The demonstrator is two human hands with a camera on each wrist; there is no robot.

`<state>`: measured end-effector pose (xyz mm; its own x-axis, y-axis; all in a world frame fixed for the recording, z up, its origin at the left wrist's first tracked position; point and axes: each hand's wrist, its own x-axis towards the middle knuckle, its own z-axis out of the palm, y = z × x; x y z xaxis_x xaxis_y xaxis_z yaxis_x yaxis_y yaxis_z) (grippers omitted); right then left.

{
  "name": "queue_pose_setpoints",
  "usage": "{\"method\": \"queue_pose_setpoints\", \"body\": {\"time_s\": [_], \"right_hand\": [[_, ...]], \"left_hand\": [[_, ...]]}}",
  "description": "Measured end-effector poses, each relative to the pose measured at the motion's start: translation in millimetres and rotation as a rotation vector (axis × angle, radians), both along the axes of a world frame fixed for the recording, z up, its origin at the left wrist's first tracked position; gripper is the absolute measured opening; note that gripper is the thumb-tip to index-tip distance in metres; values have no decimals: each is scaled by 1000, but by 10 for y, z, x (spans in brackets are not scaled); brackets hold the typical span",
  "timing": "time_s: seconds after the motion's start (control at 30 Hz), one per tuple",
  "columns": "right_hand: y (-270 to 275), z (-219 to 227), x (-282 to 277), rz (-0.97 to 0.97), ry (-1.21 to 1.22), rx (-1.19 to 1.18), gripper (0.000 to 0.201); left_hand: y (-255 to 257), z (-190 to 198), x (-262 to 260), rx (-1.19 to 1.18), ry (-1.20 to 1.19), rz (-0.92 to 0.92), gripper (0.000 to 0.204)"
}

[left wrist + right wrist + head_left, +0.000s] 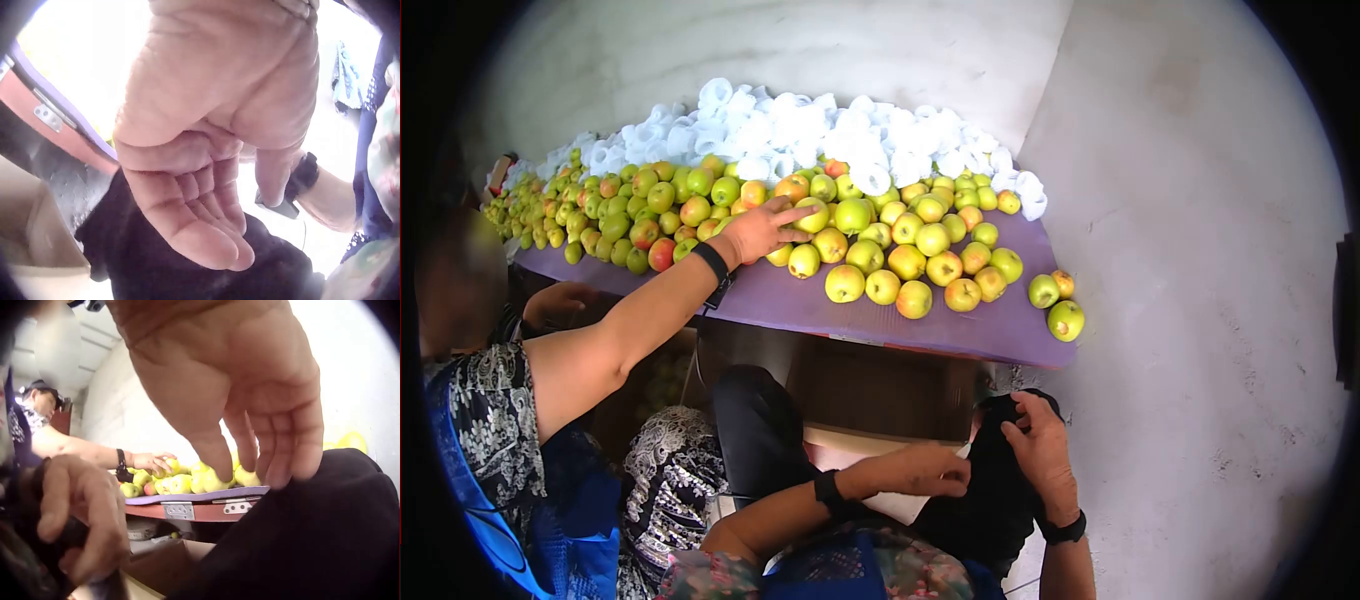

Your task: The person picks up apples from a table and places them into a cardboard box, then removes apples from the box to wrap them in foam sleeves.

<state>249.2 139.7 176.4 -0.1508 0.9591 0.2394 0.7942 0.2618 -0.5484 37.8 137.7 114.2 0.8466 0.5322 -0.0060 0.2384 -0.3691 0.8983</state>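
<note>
My left hand (915, 470) hangs over my lap with loosely bent fingers and holds nothing. In the left wrist view its bare palm (219, 94) and relaxed fingers show above dark trousers (187, 269). To its right, my right hand (1042, 450) is raised beside my knee, also with nothing in it. The right wrist view shows those fingers (281, 437) hanging relaxed over the dark knee. Nearest in front are yellow-green apples (907, 262), spread on a purple-covered table (800, 305), beyond reach of both hands' present position.
Another person's hand (765, 230) touches the apples from the left. White foam nets (800, 130) are heaped behind them along the wall. Three apples (1065, 320) sit at the table's right corner. Below the table edge stands an open cardboard box (880, 390).
</note>
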Motion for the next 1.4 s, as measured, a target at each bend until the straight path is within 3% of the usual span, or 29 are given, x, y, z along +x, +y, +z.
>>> {"method": "queue_pose_setpoints", "body": {"time_s": [0.07, 0.13, 0.33, 0.4, 0.5, 0.6, 0.63, 0.7, 0.8, 1.03, 1.23, 1.4], "right_hand": [[37, 78, -50, 80, 172, -34, 37], [44, 248, -177, 120, 313, -6, 30], [50, 718, -398, 211, 376, 266, 33], [-11, 921, -441, 243, 407, 339, 33], [-105, 1140, -477, 338, 543, 511, 33], [-250, 1336, -526, 409, 703, 678, 38], [-323, 1400, -516, 408, 756, 703, 41], [-446, 1484, -475, 423, 833, 752, 48], [-555, 1522, -345, 556, 875, 854, 69], [-708, 1647, -301, 699, 880, 982, 66], [-797, 1674, -266, 747, 861, 987, 65], [-836, 1691, -255, 756, 855, 982, 63]], "left_hand": [[88, 187, -135, -72, -64, 84, 27], [127, 255, -259, -2, -89, 154, 25], [90, 441, -490, 157, -164, 305, 19], [66, 701, -583, 235, -296, 431, 10], [-46, 1254, -775, 298, -403, 618, 13], [-260, 1700, -941, 531, -683, 749, 17], [-281, 1755, -971, 652, -879, 810, 27], [-346, 1871, -1042, 921, -1070, 857, 28], [-387, 1958, -1199, 1203, -1177, 870, 29], [-518, 1931, -1511, 1433, -1187, 855, 33], [-463, 1727, -1938, 1428, -1136, 956, 36], [25, 1303, -2743, 1181, -857, 1245, 40]]}}
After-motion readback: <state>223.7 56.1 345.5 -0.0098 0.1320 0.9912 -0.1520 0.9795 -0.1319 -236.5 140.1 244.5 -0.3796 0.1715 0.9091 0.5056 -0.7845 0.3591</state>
